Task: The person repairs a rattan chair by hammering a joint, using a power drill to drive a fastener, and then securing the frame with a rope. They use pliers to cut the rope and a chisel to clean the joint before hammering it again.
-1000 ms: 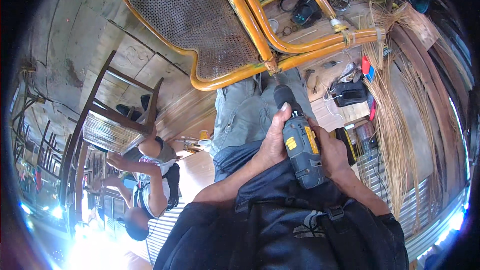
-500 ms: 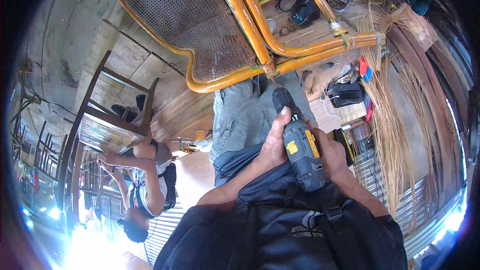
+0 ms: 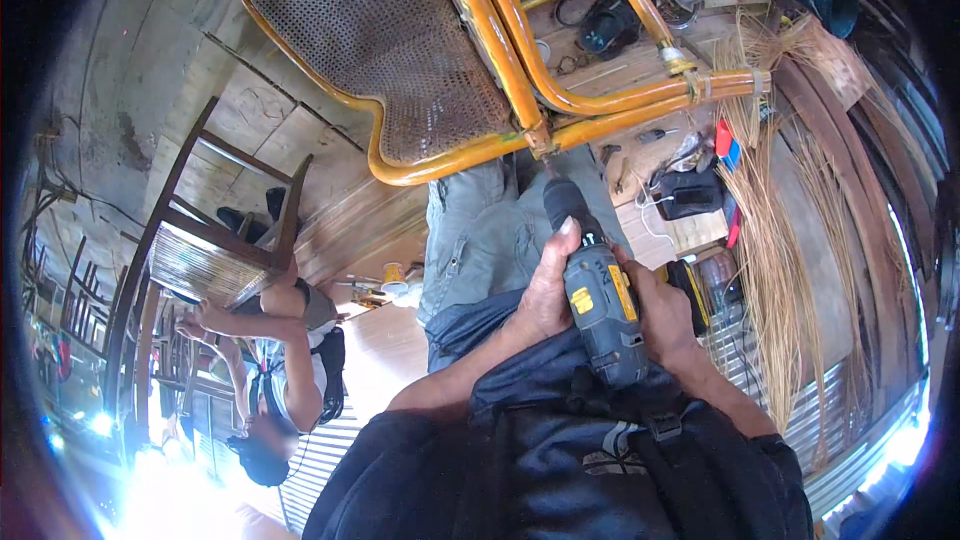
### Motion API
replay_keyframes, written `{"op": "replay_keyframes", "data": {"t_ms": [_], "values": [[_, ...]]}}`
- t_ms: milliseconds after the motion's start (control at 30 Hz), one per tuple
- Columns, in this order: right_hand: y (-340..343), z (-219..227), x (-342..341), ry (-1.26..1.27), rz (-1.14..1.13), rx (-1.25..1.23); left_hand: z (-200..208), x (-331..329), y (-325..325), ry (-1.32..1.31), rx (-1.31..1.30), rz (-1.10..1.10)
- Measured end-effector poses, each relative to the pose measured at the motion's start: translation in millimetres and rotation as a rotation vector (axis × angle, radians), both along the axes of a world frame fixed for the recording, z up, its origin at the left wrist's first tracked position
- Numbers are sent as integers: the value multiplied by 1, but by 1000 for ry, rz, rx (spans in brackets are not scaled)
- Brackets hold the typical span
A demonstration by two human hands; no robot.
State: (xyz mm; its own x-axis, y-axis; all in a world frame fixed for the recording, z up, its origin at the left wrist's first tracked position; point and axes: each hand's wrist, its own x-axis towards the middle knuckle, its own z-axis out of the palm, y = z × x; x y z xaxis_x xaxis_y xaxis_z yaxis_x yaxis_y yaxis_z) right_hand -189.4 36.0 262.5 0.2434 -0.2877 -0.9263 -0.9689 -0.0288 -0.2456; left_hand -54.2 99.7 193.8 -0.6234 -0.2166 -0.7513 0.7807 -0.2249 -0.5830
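A grey and yellow cordless drill (image 3: 604,312) lies along my front, its bit pointing away from me. My left hand (image 3: 549,285) presses its left side, thumb up near the chuck. My right hand (image 3: 660,305) wraps the right side, with the drill's handle mostly hidden behind it. The bit's tip meets the wrapped joint of a glossy orange-yellow rattan frame (image 3: 540,140), or ends just at it. Whether the tip is inside the pole I cannot tell. Woven cane mesh (image 3: 390,50) fills the frame on its left.
Long loose cane strands (image 3: 765,270) hang at my right. Near them are a black case (image 3: 690,194) with a white cable and a red and blue item (image 3: 727,145). At left, a seated person (image 3: 290,370) works on a dark wooden chair (image 3: 215,250). A yellow cup (image 3: 393,273) stands between us.
The drill and both my hands keep nearly the same place against the frame. The view shifts slightly, and the other person's hands have moved a little.
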Motion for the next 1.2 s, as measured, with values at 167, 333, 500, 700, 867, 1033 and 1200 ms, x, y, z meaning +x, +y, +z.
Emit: {"op": "replay_keyframes", "data": {"t_ms": [167, 333, 500, 700, 867, 1033, 1200], "values": [[-1, -2, -4, -16, -36, -12, 2, -3, -2, -16, -18, -10], [-8, -1, 1, 16, -56, 17, 4, -3, -6, -16, 27, -19], [-4, 12, -10, -66, -73, -28, 20, 3, -11, -48, -117, -88], [-11, 42, -33, 26, -251, 15, 2, -25, 29, -169, -498, -321], [6, 55, -86, 84, -515, 10, -41, 9, 29, -1061, -1232, -1417], [35, 21, -147, 251, -592, -99, -92, -34, 82, -913, -1559, -2288], [99, -71, -216, 380, -694, -230, -89, -54, 79, -772, -1288, -2149]]}}
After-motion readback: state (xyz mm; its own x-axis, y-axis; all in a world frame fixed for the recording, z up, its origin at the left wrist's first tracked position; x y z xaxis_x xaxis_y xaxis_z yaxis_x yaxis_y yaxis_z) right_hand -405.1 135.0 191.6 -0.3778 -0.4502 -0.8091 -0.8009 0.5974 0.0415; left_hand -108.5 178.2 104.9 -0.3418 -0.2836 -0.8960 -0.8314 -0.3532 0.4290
